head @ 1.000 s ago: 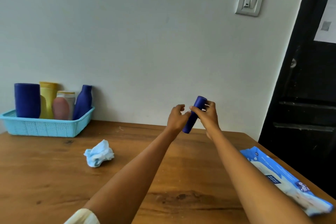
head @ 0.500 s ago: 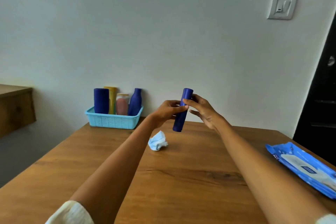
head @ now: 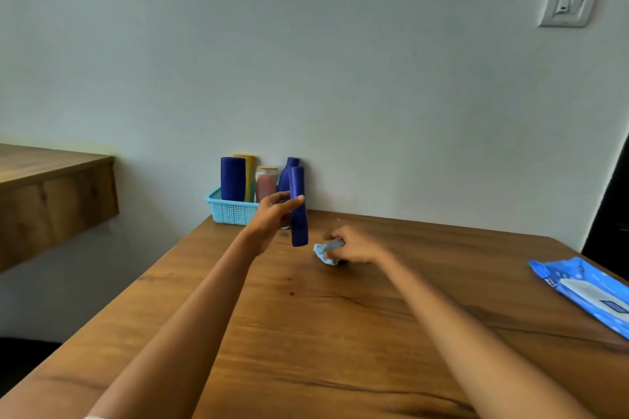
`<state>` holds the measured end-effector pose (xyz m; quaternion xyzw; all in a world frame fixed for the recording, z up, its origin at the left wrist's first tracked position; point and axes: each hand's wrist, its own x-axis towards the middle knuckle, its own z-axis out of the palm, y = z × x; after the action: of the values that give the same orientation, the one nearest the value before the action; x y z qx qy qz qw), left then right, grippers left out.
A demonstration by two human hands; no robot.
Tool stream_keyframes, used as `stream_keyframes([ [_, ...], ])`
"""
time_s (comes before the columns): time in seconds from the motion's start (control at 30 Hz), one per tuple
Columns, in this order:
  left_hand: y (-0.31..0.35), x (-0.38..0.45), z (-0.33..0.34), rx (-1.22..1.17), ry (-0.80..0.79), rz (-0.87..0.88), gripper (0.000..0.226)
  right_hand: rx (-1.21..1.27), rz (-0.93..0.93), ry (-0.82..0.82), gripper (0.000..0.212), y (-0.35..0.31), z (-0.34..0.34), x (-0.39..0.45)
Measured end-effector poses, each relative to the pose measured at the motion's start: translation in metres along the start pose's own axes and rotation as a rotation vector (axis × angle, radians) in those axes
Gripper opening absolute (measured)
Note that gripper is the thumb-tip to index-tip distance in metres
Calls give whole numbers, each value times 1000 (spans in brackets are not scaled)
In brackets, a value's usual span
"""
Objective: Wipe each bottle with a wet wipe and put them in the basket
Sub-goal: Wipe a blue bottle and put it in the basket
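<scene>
Left hand (head: 272,214) grips blue bottle (head: 298,211); right hand (head: 354,245) pinches wipe (head: 325,250)

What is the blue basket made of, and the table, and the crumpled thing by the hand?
The basket looks like light blue plastic: its walls are a moulded grid of little holes. The table looks like wood or a wood-look sheet, brown with grain lines, dark knots and a soft sheen. The crumpled wipe under the right hand looks like thin, soft cloth-like paper, since it stays scrunched.
</scene>
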<state>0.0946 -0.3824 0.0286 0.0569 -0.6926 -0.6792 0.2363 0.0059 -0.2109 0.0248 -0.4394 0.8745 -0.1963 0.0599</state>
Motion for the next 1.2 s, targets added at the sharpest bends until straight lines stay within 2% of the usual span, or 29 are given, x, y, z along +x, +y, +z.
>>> stream_keyframes([
  [0.1,-7,-7,-2,-65,0,-13,51,-82,9,-31,38,0,2,4],
  [0.17,-9,-8,0,-163,18,-17,49,10,32,17,27,-3,3,9],
  [0.23,-6,-7,2,-278,31,-2,44,194,53,218,17,-10,-2,13],
  [0.33,1,1,7,-460,26,36,32,533,62,622,20,-21,-23,22],
  [0.4,4,9,10,-574,4,42,37,774,-10,725,23,-31,-39,27],
  [0.47,7,17,16,-625,-58,46,46,866,-96,742,28,-41,-51,30],
  [0.63,14,30,37,-613,-198,95,36,727,-115,792,32,-52,-60,37],
  [0.9,15,40,30,-446,-351,72,37,498,-194,964,28,-43,-67,35],
  [1.03,22,45,28,-364,-320,71,45,380,-268,1003,27,-47,-65,34],
  [1.2,18,48,24,-337,-247,108,35,228,-380,899,13,-49,-53,33],
])
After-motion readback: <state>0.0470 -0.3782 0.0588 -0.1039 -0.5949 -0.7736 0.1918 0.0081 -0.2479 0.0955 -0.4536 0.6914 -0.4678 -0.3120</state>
